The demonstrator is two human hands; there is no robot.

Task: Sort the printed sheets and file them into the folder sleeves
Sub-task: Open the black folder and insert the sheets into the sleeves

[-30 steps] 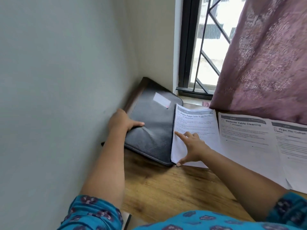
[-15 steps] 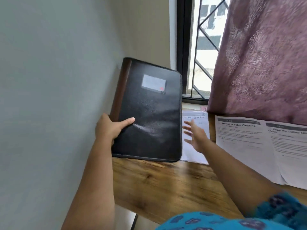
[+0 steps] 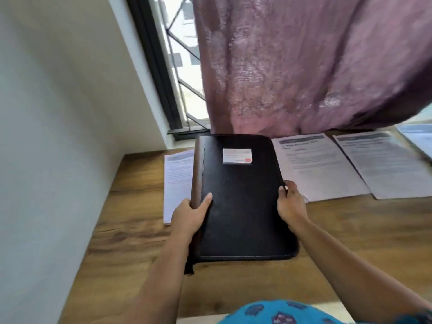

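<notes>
Blur softens every printed line, so you cannot read the headings on any sheet. Your black folder, closed, sits at the middle of the wooden bench with a white label near its far edge and a brown spine along its left side; whether its near end rests on the wood or is lifted off it is hard to tell.

Your left hand grips the folder's spine edge, thumb laid across the cover and fingers wrapped under, out of sight. Your right hand grips the opposite edge, fingers curled over the rim. A dark zip pull hangs at the folder's near left corner.

Four sheets show. One sheet lies left of the folder, its right part hidden beneath it. A second sheet lies right of the folder, its near left corner covered by your right hand. A third sheet lies farther right, overlapping the second one's edge. A fourth sheet is cut off by the picture's right border.

Behind the folder hangs a mauve curtain, hiding most of the window; only a strip of grille shows.
</notes>
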